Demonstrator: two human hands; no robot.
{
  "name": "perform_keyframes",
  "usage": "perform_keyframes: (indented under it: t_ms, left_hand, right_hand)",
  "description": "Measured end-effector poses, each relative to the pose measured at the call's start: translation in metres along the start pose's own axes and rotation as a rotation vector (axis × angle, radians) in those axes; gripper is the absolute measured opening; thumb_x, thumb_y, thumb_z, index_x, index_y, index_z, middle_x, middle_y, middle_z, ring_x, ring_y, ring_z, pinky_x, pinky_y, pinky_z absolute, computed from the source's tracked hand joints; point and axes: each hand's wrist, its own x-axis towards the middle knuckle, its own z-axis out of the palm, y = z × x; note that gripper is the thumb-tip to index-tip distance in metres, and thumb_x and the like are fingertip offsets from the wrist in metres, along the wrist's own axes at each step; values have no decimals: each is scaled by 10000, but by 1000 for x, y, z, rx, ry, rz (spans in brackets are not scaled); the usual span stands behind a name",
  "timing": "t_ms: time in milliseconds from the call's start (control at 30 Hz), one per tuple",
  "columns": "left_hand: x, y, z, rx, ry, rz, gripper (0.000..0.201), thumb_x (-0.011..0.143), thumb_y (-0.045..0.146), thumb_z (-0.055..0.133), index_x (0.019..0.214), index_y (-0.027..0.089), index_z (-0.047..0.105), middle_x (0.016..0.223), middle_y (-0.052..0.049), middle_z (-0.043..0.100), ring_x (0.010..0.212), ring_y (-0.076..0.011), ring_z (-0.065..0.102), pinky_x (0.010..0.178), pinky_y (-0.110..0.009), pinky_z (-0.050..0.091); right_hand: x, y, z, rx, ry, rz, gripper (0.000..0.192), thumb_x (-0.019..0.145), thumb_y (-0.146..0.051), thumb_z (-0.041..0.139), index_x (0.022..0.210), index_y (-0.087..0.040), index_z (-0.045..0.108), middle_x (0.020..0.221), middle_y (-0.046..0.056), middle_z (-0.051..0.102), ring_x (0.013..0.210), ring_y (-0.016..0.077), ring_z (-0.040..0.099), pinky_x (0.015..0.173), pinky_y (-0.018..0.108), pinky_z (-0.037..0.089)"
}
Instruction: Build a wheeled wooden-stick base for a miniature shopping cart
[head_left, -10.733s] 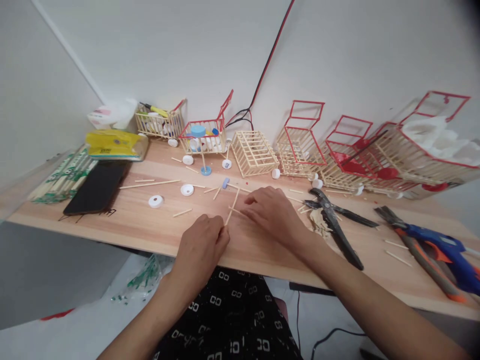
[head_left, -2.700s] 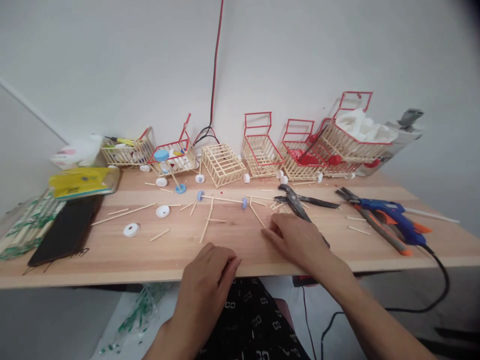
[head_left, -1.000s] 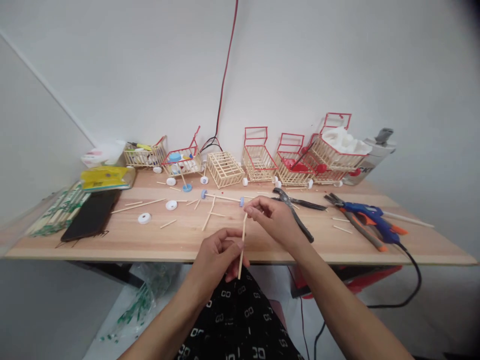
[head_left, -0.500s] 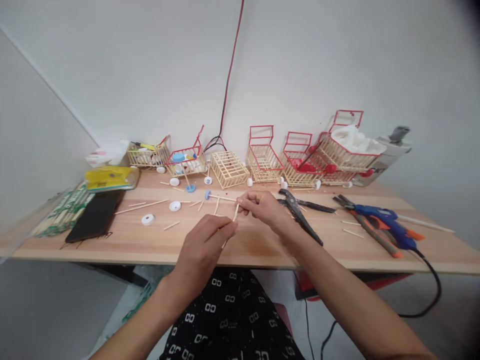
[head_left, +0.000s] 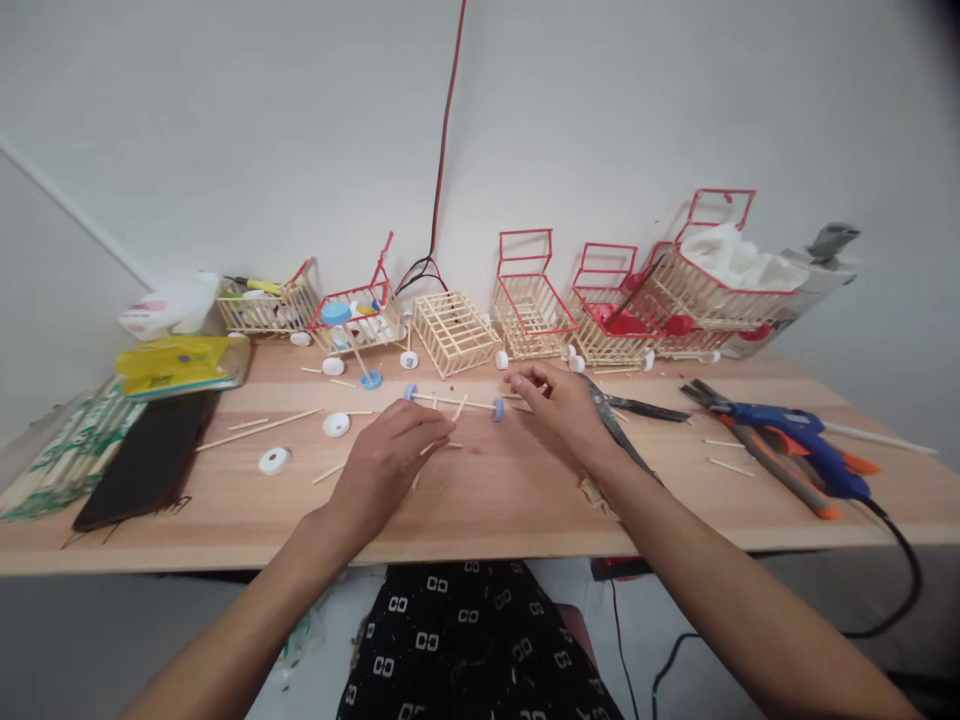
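My left hand (head_left: 390, 450) is closed, pinching a short wooden stick (head_left: 460, 406) that pokes up past its fingertips. More thin stick ends show under that hand. Just beyond lies a wooden stick axle (head_left: 454, 401) with a blue bottle cap (head_left: 410, 391) at its left end and another blue cap (head_left: 499, 409) at its right end. My right hand (head_left: 555, 402) hovers low over the table, right of the axle, fingers loosely curled and slightly apart. Small sticks lie beneath its fingertips, and I see nothing held in it.
Stick-built shopping carts (head_left: 534, 305) line the wall, beside a plain stick basket (head_left: 457, 332). Black-handled pliers (head_left: 637, 406) and a blue glue gun (head_left: 795, 430) lie rightward. White caps (head_left: 274, 460), loose sticks, a black phone (head_left: 146, 465) and a yellow packet (head_left: 180, 365) are leftward.
My right hand has let go of the stick and moved right, apart from my left. The left hand has drawn slightly left with the stick. The view has shifted slightly.
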Motion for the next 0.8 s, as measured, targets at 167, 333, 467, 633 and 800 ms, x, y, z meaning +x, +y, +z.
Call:
perform_keyframes:
  t_ms: [167, 333, 467, 633, 800]
  left_hand:
    - [1, -9, 11, -49, -38, -14, 136, 875, 115, 569, 976, 155, 650, 928, -66, 683, 861, -155, 612, 776, -310, 513]
    - [-2, -13, 16, -63, -39, -21, 157, 863, 102, 583, 989, 166, 651, 928, -56, 678, 856, -158, 610, 764, -323, 517]
    - [-2, -11, 16, -72, -29, -28, 171, 854, 88, 587, 992, 162, 656, 934, -66, 678, 859, -169, 615, 749, -325, 521]
    - [0, -9, 16, -73, -37, -34, 164, 852, 82, 586, 979, 157, 657, 927, -65, 682, 852, -168, 621, 742, -314, 523]
    - [-1, -10, 17, -75, -28, -12, 179, 853, 68, 577, 987, 161, 651, 921, -62, 683, 843, -163, 623, 732, -310, 527]
  right_hand:
    - [1, 3, -2, -24, -6, 67, 219, 873, -317, 519, 893, -166, 676, 849, 35, 692, 702, 140, 565, 641, 253, 386]
    - [0, 4, -1, -23, -26, 107, 212, 873, -334, 526, 877, -180, 672, 834, 24, 681, 681, 139, 560, 640, 264, 389]
    - [-1, 4, 0, -16, -32, 112, 199, 875, -330, 529, 876, -196, 675, 843, 20, 683, 674, 138, 561, 649, 273, 397]
    - [-3, 2, -1, -22, -33, 100, 183, 882, -314, 526, 867, -204, 673, 832, 14, 683, 672, 135, 562, 642, 273, 402]
    - [-2, 2, -2, -33, -27, 102, 185, 882, -319, 535, 862, -204, 679, 813, 11, 682, 669, 132, 559, 629, 265, 400]
